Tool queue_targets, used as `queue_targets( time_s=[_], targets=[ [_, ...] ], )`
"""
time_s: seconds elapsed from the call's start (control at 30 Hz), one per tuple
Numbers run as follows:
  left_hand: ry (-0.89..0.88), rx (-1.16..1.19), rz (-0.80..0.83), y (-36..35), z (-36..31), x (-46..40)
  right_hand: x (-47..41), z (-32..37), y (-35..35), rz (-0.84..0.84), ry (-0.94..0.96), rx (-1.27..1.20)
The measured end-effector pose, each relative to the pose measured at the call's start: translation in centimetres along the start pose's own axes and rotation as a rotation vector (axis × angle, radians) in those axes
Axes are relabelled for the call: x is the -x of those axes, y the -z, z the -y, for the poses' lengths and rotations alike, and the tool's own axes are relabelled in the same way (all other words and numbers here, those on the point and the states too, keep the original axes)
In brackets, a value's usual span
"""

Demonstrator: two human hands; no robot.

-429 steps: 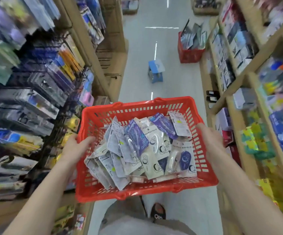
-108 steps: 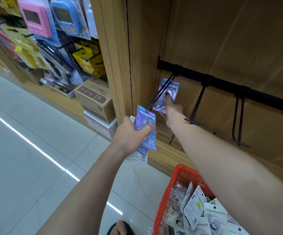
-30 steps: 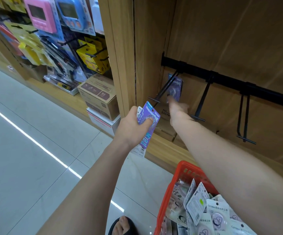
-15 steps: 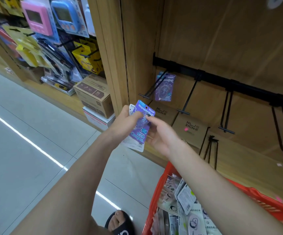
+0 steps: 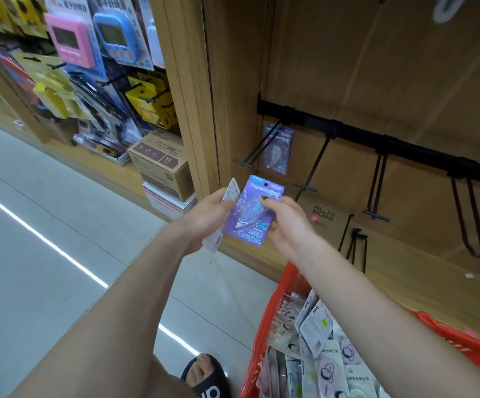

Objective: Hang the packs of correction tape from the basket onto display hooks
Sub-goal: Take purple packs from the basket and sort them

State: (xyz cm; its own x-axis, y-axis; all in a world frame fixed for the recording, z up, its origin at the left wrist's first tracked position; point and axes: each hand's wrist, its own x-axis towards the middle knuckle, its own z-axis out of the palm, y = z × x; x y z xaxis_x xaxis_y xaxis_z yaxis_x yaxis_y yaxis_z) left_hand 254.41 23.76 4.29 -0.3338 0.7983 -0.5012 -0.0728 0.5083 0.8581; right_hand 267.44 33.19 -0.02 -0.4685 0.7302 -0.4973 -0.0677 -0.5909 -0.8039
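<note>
My right hand [image 5: 286,225] pinched the purple pack [image 5: 254,211] near the hooks [image 5: 307,170]; my left [image 5: 207,216] gripped spares. Light, stiff, slick card: best held low, leaving its hole free.

Both forearms [image 5: 135,297] bare, no sleeves showing, no watch or rings. One foot in a black slide sandal [image 5: 208,379] with white lettering, toes bare.
</note>
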Motion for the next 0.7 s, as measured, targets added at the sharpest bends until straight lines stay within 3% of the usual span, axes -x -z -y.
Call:
queue_targets(
  time_s=[0.2,0.4,0.57,0.7],
  targets=[
    [0.051,0.010,0.062,-0.5,-0.2,-0.1,0.7,0.3,-0.8,0.061,0.011,-0.043],
    [-0.038,-0.007,0.059,0.5,-0.2,0.3,0.6,0.5,-0.2,0.071,-0.022,-0.035],
    [-0.070,-0.107,-0.035,0.9,0.8,-0.4,0.9,0.0,-0.1,0.073,-0.018,-0.047],
    [-0.151,-0.213,-0.216,1.7,1.4,-0.9,0.5,-0.2,-0.2,0.009,0.034,-0.033]
  ],
)
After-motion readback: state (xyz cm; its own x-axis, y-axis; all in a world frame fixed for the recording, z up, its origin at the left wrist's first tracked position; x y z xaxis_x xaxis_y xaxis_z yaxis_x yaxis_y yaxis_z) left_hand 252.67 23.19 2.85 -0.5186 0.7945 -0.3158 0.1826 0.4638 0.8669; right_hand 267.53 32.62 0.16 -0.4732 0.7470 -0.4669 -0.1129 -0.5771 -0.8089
